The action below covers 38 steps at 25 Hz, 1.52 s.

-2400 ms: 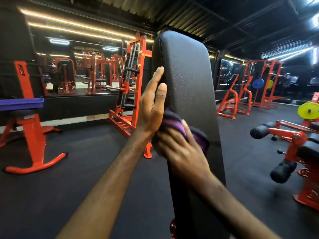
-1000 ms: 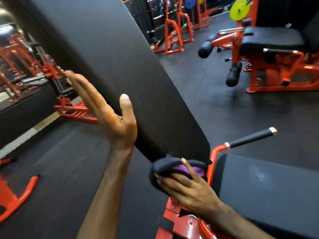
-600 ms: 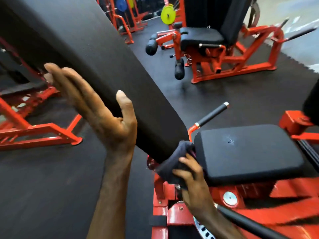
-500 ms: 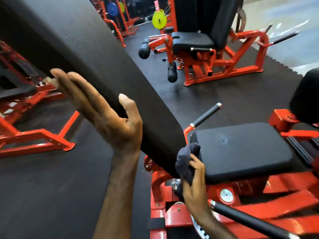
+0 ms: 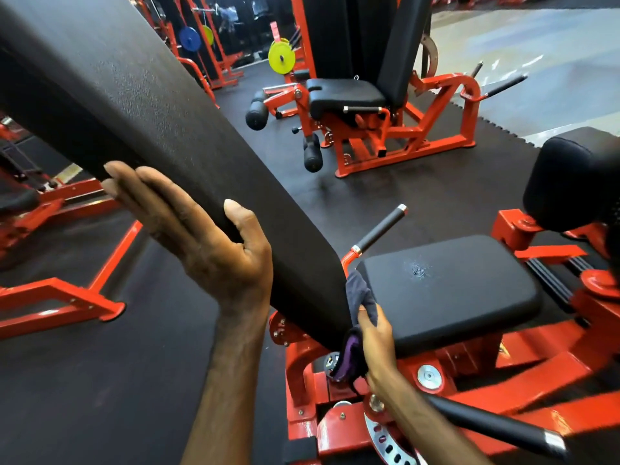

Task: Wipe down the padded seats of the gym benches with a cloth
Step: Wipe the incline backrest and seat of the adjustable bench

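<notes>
A long black padded backrest (image 5: 141,105) slants from the upper left down to the middle. My left hand (image 5: 201,239) lies against its left edge with straight fingers and the thumb on the pad face. Below the backrest's lower end, my right hand (image 5: 377,337) grips a dark purple cloth (image 5: 357,297) in the gap between the backrest and the black seat pad (image 5: 449,286). The seat pad shows a small shiny wet spot near its middle.
The bench has a red frame (image 5: 503,370) with black-gripped handles (image 5: 379,229). A black roller pad (image 5: 563,182) stands at the right. Another red machine with a black seat (image 5: 345,92) and a yellow weight plate (image 5: 281,57) stands behind. Black rubber flooring lies all around.
My right hand has carried the cloth down the backrest to its lower end and into the gap by the seat pad. My left hand stays on the backrest's edge. My view has tilted downward.
</notes>
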Available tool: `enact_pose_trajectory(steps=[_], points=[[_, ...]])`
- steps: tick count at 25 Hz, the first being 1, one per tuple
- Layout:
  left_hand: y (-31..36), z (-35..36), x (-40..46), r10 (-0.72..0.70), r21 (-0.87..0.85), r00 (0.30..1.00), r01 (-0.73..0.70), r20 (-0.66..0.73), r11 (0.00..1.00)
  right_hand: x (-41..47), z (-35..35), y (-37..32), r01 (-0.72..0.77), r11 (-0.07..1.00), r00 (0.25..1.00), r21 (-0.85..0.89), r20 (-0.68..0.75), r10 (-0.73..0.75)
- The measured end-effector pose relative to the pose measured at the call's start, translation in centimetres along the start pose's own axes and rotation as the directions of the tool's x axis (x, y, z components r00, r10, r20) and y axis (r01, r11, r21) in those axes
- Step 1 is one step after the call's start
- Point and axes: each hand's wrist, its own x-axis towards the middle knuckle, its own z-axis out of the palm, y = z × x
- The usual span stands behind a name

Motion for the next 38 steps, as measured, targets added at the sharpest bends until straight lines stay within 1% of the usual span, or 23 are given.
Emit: enact_pose_trajectory(steps=[2, 6, 9, 10, 11, 14, 16, 18, 19, 22, 24, 25, 26, 27, 28, 29, 30, 31, 32, 33, 35, 37, 38], points=[[-0.7, 0.4, -0.2, -0.024, 0.018, 0.999, 0.024, 0.025, 1.0, 0.3, 0.5, -1.1, -0.016, 1.0, 0.998, 0.018, 0.068, 0.014], [-0.9, 0.3, 0.0, 0.037, -0.019, 0.996, -0.036, 0.078, 0.999, 8.3, 3.2, -4.0, -0.08, 0.995, 0.987, -0.06, 0.134, 0.087], [-1.1, 0.4, -0.1, 0.03, -0.03, 0.997, -0.028, 0.067, 0.999, 8.4, 3.0, -2.7, -0.054, 0.994, 0.989, -0.092, 0.136, 0.066], [-1.1, 0.5, -0.1, 0.035, -0.036, 0.997, -0.032, 0.065, 0.999, 8.0, 2.6, -2.5, -0.026, 0.996, 0.983, -0.08, 0.178, 0.04], [-1.1, 0.5, 0.1, 0.043, -0.037, 0.997, -0.041, 0.059, 0.998, 8.5, 2.8, -2.9, -0.031, 0.996, 0.979, -0.081, 0.197, 0.046], [-1.3, 0.7, -0.1, 0.049, -0.039, 0.996, -0.046, 0.07, 0.998, 12.1, 5.5, -5.7, -0.047, 0.989, 0.982, -0.137, 0.178, 0.072], [-1.8, 0.8, -0.3, 0.047, -0.03, 0.997, -0.046, 0.055, 0.998, 13.3, 6.5, -6.5, 0.021, 0.983, 0.976, -0.18, 0.219, 0.02], [-1.8, 0.9, -0.3, 0.043, -0.008, 0.998, -0.042, 0.049, 0.999, 11.8, 5.6, -6.9, 0.119, 0.969, 0.965, -0.214, 0.255, -0.062], [-1.6, 0.9, -0.3, 0.045, 0.005, 0.998, -0.045, 0.044, 0.999, 10.5, 4.3, -7.2, 0.162, 0.958, 0.957, -0.238, 0.274, -0.094], [-0.7, 0.6, -0.2, 0.035, 0.067, 0.998, -0.038, 0.049, 0.997, 7.0, -0.1, -9.3, 0.193, 0.95, 0.931, -0.247, 0.352, -0.097], [0.2, 0.4, -0.9, 0.019, 0.127, 0.998, -0.027, 0.064, 0.992, 5.6, -3.8, -11.9, 0.306, 0.911, 0.905, -0.277, 0.382, -0.188], [0.7, 0.4, -2.0, 0.032, 0.152, 0.997, -0.043, 0.075, 0.987, 5.3, -5.8, -13.3, 0.41, 0.861, 0.875, -0.301, 0.395, -0.279], [1.1, 0.4, -3.4, 0.071, 0.157, 0.992, -0.086, 0.102, 0.984, 5.0, -7.8, -14.7, 0.518, 0.781, 0.833, -0.349, 0.413, -0.368], [1.6, 0.6, -5.2, 0.135, 0.124, 0.98, -0.154, 0.147, 0.98, 5.1, -9.8, -16.0, 0.621, 0.651, 0.779, -0.436, 0.434, -0.452], [2.3, 1.0, -7.4, 0.207, 0.044, 0.956, -0.22, 0.21, 0.974, 5.6, -12.0, -16.9, 0.683, 0.486, 0.729, -0.546, 0.467, -0.5], [3.0, 1.8, -9.7, 0.275, -0.056, 0.916, -0.27, 0.293, 0.961, 6.2, -14.0, -17.5, 0.676, 0.306, 0.718, -0.67, 0.505, -0.48], [3.8, 2.8, -11.9, 0.323, -0.152, 0.864, -0.286, 0.386, 0.946, 7.0, -16.0, -17.5, 0.616, 0.12, 0.747, -0.779, 0.529, -0.401], [4.5, 4.1, -14.1, 0.33, -0.231, 0.806, -0.245, 0.491, 0.942, 7.5, -17.8, -16.9, 0.525, -0.069, 0.799, -0.848, 0.519, -0.302], [4.9, 5.6, -16.1, 0.286, -0.277, 0.755, -0.143, 0.59, 0.95, 8.1, -19.5, -16.1, 0.444, -0.235, 0.843, -0.865, 0.492, -0.218], [4.9, 7.3, -17.9, 0.199, -0.279, 0.71, -0.003, 0.676, 0.96, 8.4, -20.7, -15.3, 0.399, -0.329, 0.873, -0.856, 0.465, -0.15], [3.5, 10.8, -21.3, 0.008, -0.194, 0.616, 0.236, 0.788, 0.952, 8.2, -21.7, -14.2, 0.399, -0.395, 0.869, -0.828, 0.479, -0.127], [2.0, 14.2, -24.4, -0.158, -0.044, 0.501, 0.368, 0.851, 0.929, 9.8, -21.3, -14.4, 0.372, -0.445, 0.853, -0.814, 0.489, -0.182], [1.6, 15.8, -25.6, -0.231, 0.037, 0.438, 0.406, 0.869, 0.913, 11.1, -20.4, -15.1, 0.361, -0.447, 0.849, -0.819, 0.487, -0.205]])
